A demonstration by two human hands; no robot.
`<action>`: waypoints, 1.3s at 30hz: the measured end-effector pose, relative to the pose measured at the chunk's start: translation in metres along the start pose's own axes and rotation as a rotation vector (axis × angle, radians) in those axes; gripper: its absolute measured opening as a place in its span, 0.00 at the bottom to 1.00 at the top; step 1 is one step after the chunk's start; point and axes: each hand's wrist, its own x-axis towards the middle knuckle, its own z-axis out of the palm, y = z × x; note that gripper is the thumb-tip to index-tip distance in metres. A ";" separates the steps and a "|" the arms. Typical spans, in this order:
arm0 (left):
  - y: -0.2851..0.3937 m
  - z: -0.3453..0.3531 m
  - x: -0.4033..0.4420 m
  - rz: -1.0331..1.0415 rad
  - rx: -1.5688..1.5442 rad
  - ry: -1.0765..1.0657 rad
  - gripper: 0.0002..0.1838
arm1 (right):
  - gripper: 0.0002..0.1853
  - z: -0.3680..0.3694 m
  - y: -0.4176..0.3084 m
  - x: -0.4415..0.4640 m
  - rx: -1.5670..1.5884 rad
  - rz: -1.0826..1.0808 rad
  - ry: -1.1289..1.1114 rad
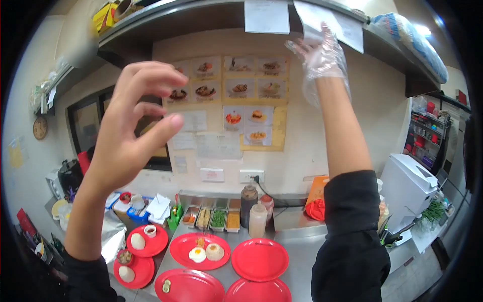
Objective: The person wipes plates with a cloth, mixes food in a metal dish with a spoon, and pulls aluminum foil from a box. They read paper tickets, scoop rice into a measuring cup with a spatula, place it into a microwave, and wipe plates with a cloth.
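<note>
My left hand (133, 126) is bare and raised at the left, its fingers curved and apart with nothing between them. Up at the shelf edge, my right hand (319, 58) wears a clear plastic glove; its spread fingers touch or nearly touch a white paper slip (314, 20) hanging there. Another white slip (266, 16) hangs to its left. Far below both hands, a red oval plate (176, 246) holds a fried egg (197, 254) and a mound of rice (215, 252). A red plate (260, 259) beside it is bare.
Red plates with rice mounds (156, 244) stand at the left. Small metal trays (219, 219) of ingredients and squeeze bottles (257, 220) line the counter's back. The metal shelf (201, 22) crosses overhead. A white appliance (410, 189) stands at the right.
</note>
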 end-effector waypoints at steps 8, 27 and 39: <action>0.000 0.000 -0.207 -0.882 -0.267 -0.389 0.17 | 0.30 -0.165 0.045 -0.128 -0.444 0.246 -0.201; 0.178 -0.028 -0.869 -2.623 -0.304 -0.222 0.15 | 0.28 -0.129 0.170 -0.521 -0.311 1.365 -0.589; 0.063 -0.180 -0.912 -2.412 -0.152 0.227 0.13 | 0.22 0.046 0.310 -0.609 -0.424 1.394 -0.505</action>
